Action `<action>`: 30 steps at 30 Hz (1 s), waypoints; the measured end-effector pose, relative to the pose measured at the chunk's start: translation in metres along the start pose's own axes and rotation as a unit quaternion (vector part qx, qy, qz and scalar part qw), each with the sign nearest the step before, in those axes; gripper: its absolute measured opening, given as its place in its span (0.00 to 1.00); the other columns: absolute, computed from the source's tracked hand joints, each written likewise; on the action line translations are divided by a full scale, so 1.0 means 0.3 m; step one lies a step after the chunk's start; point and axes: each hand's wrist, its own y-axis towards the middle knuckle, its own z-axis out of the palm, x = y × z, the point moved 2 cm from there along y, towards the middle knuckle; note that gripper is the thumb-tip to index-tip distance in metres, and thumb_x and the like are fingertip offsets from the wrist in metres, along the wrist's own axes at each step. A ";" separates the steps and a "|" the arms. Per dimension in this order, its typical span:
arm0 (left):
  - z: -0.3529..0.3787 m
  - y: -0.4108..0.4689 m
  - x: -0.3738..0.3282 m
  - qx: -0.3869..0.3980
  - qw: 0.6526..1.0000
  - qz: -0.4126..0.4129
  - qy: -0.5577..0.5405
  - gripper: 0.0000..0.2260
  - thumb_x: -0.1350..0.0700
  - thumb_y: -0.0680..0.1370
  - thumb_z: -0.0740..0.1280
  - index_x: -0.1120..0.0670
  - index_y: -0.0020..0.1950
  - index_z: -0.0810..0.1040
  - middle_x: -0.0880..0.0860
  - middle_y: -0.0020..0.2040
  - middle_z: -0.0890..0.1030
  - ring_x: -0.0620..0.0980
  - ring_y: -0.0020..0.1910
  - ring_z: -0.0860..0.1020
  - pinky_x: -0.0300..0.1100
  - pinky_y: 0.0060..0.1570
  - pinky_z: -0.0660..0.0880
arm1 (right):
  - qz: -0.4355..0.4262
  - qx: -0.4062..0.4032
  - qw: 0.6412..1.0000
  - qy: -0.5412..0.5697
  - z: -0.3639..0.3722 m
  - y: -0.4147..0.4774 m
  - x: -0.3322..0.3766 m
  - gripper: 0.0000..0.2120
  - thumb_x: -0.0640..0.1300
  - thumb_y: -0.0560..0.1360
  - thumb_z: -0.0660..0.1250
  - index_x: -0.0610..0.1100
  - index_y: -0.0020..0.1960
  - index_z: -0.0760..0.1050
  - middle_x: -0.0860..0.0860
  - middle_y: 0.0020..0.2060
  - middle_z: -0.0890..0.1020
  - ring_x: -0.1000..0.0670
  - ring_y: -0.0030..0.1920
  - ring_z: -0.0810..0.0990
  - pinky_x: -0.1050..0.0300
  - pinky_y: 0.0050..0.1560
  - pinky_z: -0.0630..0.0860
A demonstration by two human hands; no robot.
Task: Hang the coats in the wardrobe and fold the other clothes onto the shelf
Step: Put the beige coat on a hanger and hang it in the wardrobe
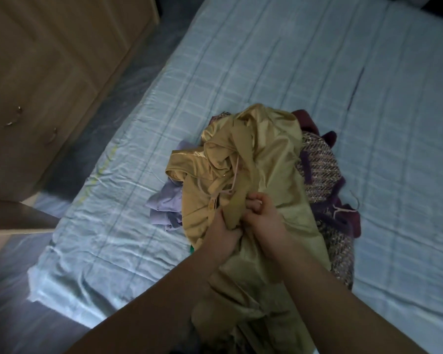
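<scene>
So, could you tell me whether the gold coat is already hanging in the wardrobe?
No, the gold coat lies crumpled on the bed, with the left hand and the right hand both gripping its fabric.

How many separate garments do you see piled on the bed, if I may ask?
4 at least: a gold coat on top; a lilac garment at its left; a tweed garment at its right; a maroon garment behind. Others may be hidden underneath.

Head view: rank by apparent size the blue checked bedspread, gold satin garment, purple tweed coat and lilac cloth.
1. pale blue checked bedspread
2. shiny gold satin garment
3. purple tweed coat, partly hidden under the gold one
4. crumpled lilac cloth, also partly covered
</scene>
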 end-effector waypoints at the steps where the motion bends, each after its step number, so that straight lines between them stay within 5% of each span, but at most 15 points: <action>1: -0.018 -0.021 -0.031 -0.005 1.000 0.003 -0.020 0.26 0.60 0.69 0.69 0.51 0.66 0.69 0.49 0.45 0.79 0.48 0.40 0.77 0.38 0.36 0.73 | -0.020 0.014 0.999 0.030 0.008 -0.037 0.026 0.18 0.30 0.72 0.66 0.40 0.60 0.69 0.46 0.45 0.82 0.50 0.47 0.82 0.58 0.51 0.78; 4: -0.073 -0.091 -0.124 0.007 0.996 0.023 -0.088 0.27 0.65 0.71 0.69 0.54 0.69 0.68 0.55 0.44 0.80 0.50 0.37 0.78 0.37 0.37 0.76 | -0.075 0.060 0.987 0.129 0.029 -0.148 0.094 0.20 0.25 0.70 0.63 0.36 0.61 0.69 0.43 0.48 0.82 0.50 0.50 0.82 0.58 0.54 0.76; 7: -0.110 -0.184 -0.205 0.041 0.987 0.062 -0.146 0.26 0.61 0.69 0.71 0.55 0.67 0.73 0.54 0.53 0.84 0.54 0.52 0.82 0.44 0.51 0.79 | -0.084 0.123 0.968 0.201 0.030 -0.254 0.159 0.22 0.28 0.68 0.60 0.35 0.61 0.70 0.43 0.50 0.84 0.48 0.51 0.83 0.54 0.56 0.78; 10: -0.127 -0.302 -0.304 0.012 0.989 0.132 -0.069 0.17 0.58 0.75 0.74 0.50 0.62 0.76 0.46 0.53 0.83 0.46 0.55 0.81 0.30 0.49 0.76 | -0.096 0.153 0.966 0.184 0.011 -0.365 0.228 0.16 0.25 0.74 0.56 0.37 0.57 0.73 0.46 0.47 0.85 0.50 0.46 0.83 0.57 0.47 0.78; 13: -0.128 -0.397 -0.379 0.001 0.985 0.166 0.042 0.19 0.56 0.77 0.73 0.47 0.64 0.70 0.37 0.52 0.77 0.33 0.50 0.76 0.20 0.42 0.70 | -0.170 0.074 0.980 0.071 -0.041 -0.459 0.289 0.16 0.24 0.75 0.55 0.38 0.51 0.76 0.46 0.40 0.83 0.52 0.38 0.81 0.59 0.39 0.77; 16: -0.138 -0.492 -0.460 -0.002 0.970 0.211 0.119 0.21 0.53 0.75 0.74 0.46 0.66 0.72 0.35 0.54 0.78 0.34 0.54 0.77 0.19 0.46 0.69 | -0.292 -0.057 0.952 -0.072 -0.129 -0.505 0.331 0.15 0.30 0.74 0.58 0.45 0.46 0.80 0.49 0.41 0.84 0.52 0.42 0.82 0.51 0.47 0.80; 20: -0.181 -0.625 -0.591 -0.003 0.950 0.253 0.184 0.21 0.50 0.74 0.75 0.43 0.65 0.75 0.41 0.56 0.82 0.38 0.56 0.80 0.36 0.57 0.75 | -0.342 -0.077 0.917 -0.190 -0.213 -0.538 0.415 0.17 0.40 0.77 0.63 0.55 0.63 0.76 0.57 0.58 0.81 0.63 0.52 0.79 0.56 0.57 0.78; 23: -0.200 -0.723 -0.693 -0.016 0.928 0.292 0.230 0.16 0.53 0.72 0.74 0.43 0.58 0.78 0.44 0.52 0.83 0.44 0.53 0.81 0.47 0.57 0.77 | -0.409 -0.015 0.862 -0.299 -0.221 -0.565 0.497 0.32 0.53 0.75 0.66 0.56 0.76 0.60 0.56 0.72 0.69 0.56 0.70 0.69 0.50 0.70 0.69; 27: -0.207 -0.867 -0.814 -0.037 0.890 0.346 0.294 0.14 0.59 0.73 0.72 0.46 0.55 0.79 0.43 0.52 0.83 0.41 0.52 0.80 0.44 0.56 0.76 | -0.472 -0.029 0.820 -0.321 -0.211 -0.649 0.583 0.42 0.57 0.73 0.68 0.55 0.79 0.48 0.55 0.78 0.57 0.53 0.78 0.55 0.47 0.77 0.57; 30: -0.224 -0.969 -0.888 -0.062 0.857 0.396 0.323 0.17 0.60 0.73 0.73 0.43 0.57 0.80 0.40 0.56 0.81 0.36 0.56 0.78 0.36 0.58 0.73 | -0.500 -0.092 0.821 -0.260 -0.212 -0.735 0.639 0.39 0.52 0.75 0.69 0.54 0.78 0.51 0.55 0.77 0.58 0.54 0.77 0.56 0.51 0.76 0.57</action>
